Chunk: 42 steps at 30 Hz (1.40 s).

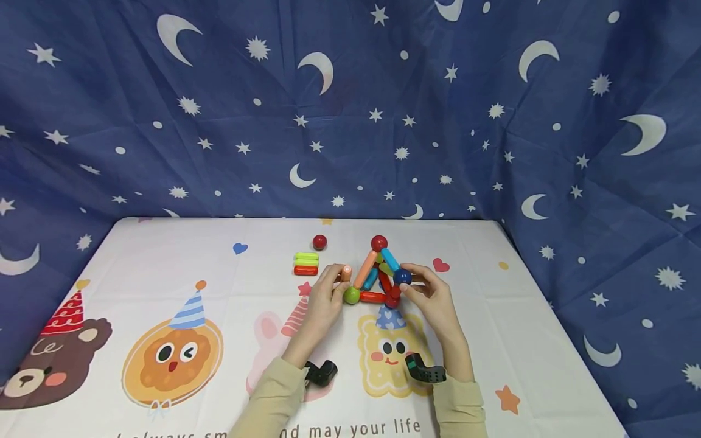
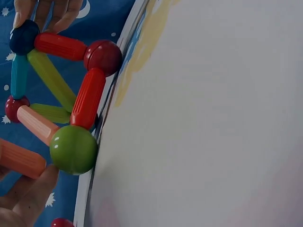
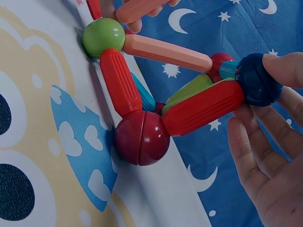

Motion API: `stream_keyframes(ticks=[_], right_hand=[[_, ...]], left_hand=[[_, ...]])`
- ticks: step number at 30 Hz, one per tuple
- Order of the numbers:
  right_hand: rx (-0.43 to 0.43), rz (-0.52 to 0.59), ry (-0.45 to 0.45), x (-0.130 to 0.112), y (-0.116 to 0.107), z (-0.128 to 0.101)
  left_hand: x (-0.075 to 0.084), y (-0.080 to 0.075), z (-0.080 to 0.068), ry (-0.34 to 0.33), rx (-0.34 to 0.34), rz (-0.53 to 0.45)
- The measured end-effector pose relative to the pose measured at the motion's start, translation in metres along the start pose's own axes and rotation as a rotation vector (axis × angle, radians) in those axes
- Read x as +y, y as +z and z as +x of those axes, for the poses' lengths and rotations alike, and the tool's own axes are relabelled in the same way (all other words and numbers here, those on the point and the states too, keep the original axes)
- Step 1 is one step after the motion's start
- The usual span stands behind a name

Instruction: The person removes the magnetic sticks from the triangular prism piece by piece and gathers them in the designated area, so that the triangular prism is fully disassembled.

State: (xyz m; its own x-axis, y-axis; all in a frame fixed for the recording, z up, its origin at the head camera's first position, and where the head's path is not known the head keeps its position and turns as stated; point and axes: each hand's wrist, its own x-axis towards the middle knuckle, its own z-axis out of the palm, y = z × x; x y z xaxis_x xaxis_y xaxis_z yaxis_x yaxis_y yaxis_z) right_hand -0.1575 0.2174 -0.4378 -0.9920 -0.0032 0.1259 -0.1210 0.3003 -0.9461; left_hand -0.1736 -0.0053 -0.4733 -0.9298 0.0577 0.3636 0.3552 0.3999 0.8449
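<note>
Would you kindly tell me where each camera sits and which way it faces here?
Head: worn high, looking forward and down at the white cartoon-print table; both hands and beige sleeves show.
Left wrist: low beside the rod-and-ball toy frame, looking across it; left hand holds a loose orange plastic rod.
Right wrist: close to the table, looking across the frame; right hand grips the dark blue ball.
Shared: the green plastic ball.
</note>
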Motion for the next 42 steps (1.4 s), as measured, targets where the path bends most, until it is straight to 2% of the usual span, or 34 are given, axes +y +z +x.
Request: stream_keyframes(ticks=[4,7,13,17,21,29,34,42], right_hand=[[-0.006,0.007,-0.011,-0.001,0.000,0.000],[-0.014,0.014,-0.014,-0.001,0.001,0.000],[-0.020,0.031,-0.018,0.001,0.001,0.000],[-0.025,0.034,-0.022,0.002,0.001,-0.001],[-0.024,0.033,-0.022,0.002,0.001,-0.001],[-0.017,0.027,-0.005,0.000,0.001,-0.001],[-0.013,0.025,-0.011,0.000,0.000,-0.001],[-0.013,0.026,-0.019,0.002,0.000,-0.001]], left_hand=[[0.000,-0.006,0.003,-0.027,0.011,-0.065],[0.001,-0.015,0.007,-0.037,0.034,-0.061],[-0.003,-0.040,0.015,-0.005,0.065,0.055],[-0.009,-0.062,0.020,-0.005,0.051,0.095],[-0.020,-0.084,0.023,-0.025,0.034,0.135],[-0.045,-0.120,0.032,-0.023,0.054,0.256],[-0.060,-0.136,0.041,-0.048,0.000,0.342],[-0.080,-0.148,0.057,-0.076,-0.163,0.486]])
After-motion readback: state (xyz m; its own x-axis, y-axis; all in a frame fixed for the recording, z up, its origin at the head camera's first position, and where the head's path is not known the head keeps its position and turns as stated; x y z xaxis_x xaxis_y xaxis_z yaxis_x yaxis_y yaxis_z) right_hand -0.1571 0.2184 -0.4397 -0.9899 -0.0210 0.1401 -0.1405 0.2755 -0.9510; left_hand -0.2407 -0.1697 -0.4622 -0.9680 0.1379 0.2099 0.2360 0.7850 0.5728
